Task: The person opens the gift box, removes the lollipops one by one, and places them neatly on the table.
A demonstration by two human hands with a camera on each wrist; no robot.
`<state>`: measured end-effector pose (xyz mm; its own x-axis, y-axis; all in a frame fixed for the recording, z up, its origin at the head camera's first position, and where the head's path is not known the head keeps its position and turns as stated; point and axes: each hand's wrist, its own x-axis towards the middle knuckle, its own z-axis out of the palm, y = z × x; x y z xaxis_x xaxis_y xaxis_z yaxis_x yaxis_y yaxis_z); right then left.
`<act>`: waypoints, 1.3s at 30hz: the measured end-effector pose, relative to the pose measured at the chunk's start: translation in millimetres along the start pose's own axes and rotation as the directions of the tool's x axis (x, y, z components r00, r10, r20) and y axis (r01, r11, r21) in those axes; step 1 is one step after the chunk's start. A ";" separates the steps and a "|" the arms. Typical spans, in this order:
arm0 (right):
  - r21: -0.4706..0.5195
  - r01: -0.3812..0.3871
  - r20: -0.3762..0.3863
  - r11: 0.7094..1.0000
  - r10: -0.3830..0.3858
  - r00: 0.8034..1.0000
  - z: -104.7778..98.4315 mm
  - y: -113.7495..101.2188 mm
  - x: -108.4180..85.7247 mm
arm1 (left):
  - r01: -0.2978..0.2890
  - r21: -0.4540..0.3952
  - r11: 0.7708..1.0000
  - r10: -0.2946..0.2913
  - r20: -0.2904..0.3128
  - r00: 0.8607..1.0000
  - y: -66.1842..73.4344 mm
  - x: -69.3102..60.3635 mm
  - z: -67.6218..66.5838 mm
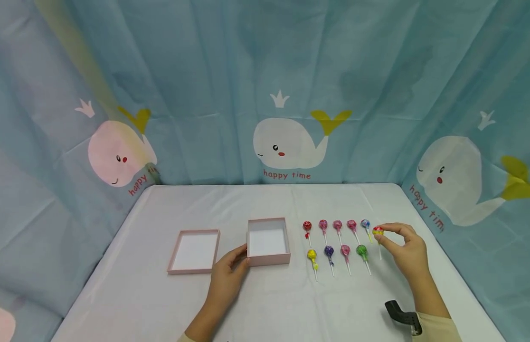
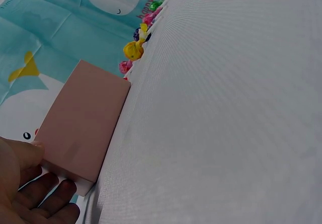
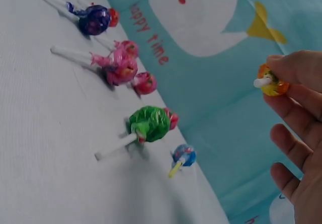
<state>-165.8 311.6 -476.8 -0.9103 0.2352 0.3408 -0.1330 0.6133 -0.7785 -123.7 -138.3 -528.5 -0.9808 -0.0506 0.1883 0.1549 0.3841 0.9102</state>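
Note:
In the head view my left hand (image 1: 228, 274) holds the near left corner of an open pink box (image 1: 269, 260) with a white inside. The left wrist view has the thumb on the pink box wall (image 2: 85, 123) and the fingers curled at its end. My right hand (image 1: 408, 251) pinches a lollipop (image 1: 378, 231) in a red and yellow wrapper between thumb and forefinger. Its white stick points down, and it is held above the table at the right end of the lollipop rows. From the right wrist, the held lollipop (image 3: 272, 80) shows its stick end-on.
Two rows of lollipops lie right of the box, among them a red one (image 1: 307, 225), a yellow one (image 1: 312, 255), a purple one (image 1: 329, 251), a green one (image 1: 362, 251) and a blue one (image 1: 365, 223). A pink-rimmed lid (image 1: 194, 271) lies left. Whale-print curtains (image 1: 205, 95) surround the white table (image 1: 132, 294).

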 end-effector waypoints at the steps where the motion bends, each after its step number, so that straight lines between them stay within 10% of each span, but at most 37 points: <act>1: -0.002 -0.016 0.008 1.000 0.016 1.000 -0.2 2.6 0.7 | -0.002 0.005 1.000 0.002 0.000 1.000 0.0 0.2 -0.3; 14: -0.053 -0.159 0.169 0.986 0.166 0.972 0.3 34.3 6.0 | -0.002 -0.007 1.000 0.002 -0.021 1.000 1.5 2.0 0.9; 39: -0.226 -0.058 0.272 0.972 0.120 0.955 6.1 67.9 8.7 | -0.009 -0.010 1.000 0.008 -0.016 1.000 -1.3 1.4 2.1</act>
<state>-185.1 350.7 -529.9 -0.9917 0.0931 0.0885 0.0119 0.7529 -0.6580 -125.6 -136.9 -530.2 -0.9774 -0.0625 0.2020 0.1646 0.3752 0.9122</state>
